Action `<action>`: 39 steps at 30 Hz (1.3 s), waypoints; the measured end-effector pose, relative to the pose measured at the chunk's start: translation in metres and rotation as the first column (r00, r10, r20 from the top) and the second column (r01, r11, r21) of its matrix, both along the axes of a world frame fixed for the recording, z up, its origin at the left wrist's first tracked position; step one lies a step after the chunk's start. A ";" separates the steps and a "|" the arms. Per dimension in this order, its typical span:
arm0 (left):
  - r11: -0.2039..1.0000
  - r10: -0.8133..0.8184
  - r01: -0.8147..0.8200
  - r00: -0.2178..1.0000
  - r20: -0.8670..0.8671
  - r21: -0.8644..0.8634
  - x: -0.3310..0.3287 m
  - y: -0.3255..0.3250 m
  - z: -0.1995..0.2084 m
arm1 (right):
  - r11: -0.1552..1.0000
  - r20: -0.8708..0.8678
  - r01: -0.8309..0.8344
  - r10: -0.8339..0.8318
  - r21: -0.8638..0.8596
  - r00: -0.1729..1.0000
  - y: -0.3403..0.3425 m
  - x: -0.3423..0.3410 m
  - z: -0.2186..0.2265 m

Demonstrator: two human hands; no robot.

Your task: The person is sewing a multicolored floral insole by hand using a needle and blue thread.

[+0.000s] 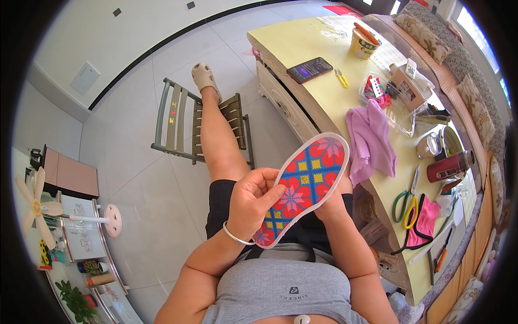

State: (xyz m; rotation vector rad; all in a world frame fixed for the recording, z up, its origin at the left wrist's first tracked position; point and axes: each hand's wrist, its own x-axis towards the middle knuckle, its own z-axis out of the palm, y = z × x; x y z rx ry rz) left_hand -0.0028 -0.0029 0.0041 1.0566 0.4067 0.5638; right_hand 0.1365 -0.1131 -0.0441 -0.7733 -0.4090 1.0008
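An insole (306,186) with red flowers, blue lattice and yellow squares, edged in white, is held tilted above my lap. My left hand (256,195) is closed on its left edge, the thumb lying on the patterned face and the other fingers bent at or behind the rim. A white bangle circles the left wrist. Behind the insole's right side is my right hand (330,207); only the part by the wrist shows, and its fingers are hidden. Just beyond the insole, a lilac cloth (371,139) hangs over the table's near edge.
On the yellow-topped table (302,46) lie a phone (309,70), yellow snips (341,78), scissors (406,202), a pink cloth (423,221), a dark red flask (450,166) and a paper tub (365,43). My leg rests on a folding stool (183,121). A fan (39,207) stands left.
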 end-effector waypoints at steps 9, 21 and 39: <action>0.994 0.097 -0.097 0.995 -0.003 0.055 0.004 0.010 -0.017 | 0.946 0.135 0.313 -0.299 -0.090 0.945 0.015 -0.004 0.019; 0.876 0.264 -0.189 0.958 -0.113 0.443 0.009 0.008 -0.036 | 0.935 0.740 0.323 -0.322 0.149 0.591 0.006 -0.015 0.056; 0.947 0.205 -0.202 0.979 0.013 0.248 0.008 0.009 -0.011 | 0.858 0.972 0.478 -0.234 0.188 0.037 0.006 -0.008 0.070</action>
